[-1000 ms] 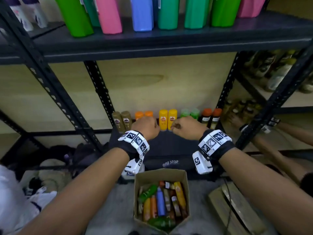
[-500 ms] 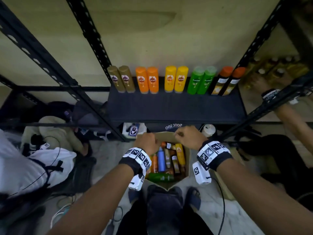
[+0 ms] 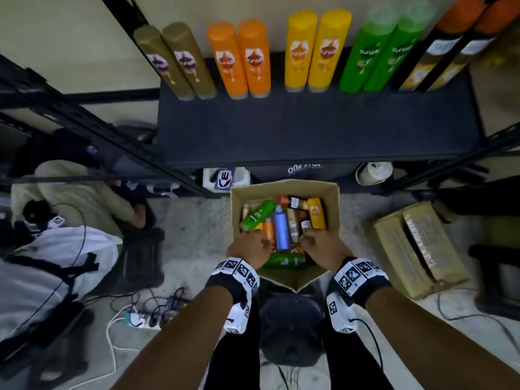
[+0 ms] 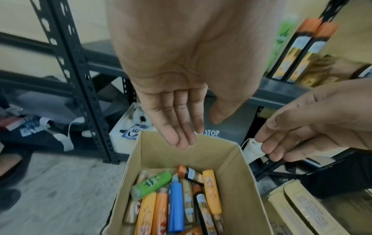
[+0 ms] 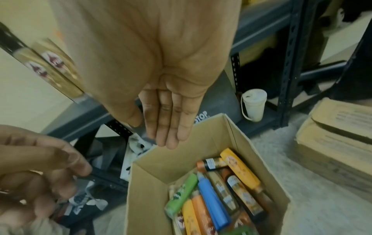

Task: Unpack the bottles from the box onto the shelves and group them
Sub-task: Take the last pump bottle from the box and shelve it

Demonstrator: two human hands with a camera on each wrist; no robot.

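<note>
Dark shelf [image 3: 309, 130], back row upright in colour pairs: gold, orange, yellow, green "Sunsilk" bottles [image 3: 305, 52], black-orange pair at right. Panel below reads "ONE STOP". Floor: cardboard box [image 3: 332, 198] holding mixed bottles lying flat. Left hand [image 3: 247, 247], right hand [image 3: 320, 244] over box, fingers straight, together, empty.

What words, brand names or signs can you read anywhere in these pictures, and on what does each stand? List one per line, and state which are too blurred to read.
"ONE STOP": white print on the dark bag under the shelf; upper half partly hidden.
"Sunsilk": logo on the orange bottles, partly legible; also on the yellow bottles and green bottles.
White hand sign, no words: blue card.
Too blurred: labels on bottles in the box, print on the closed carton.
</note>
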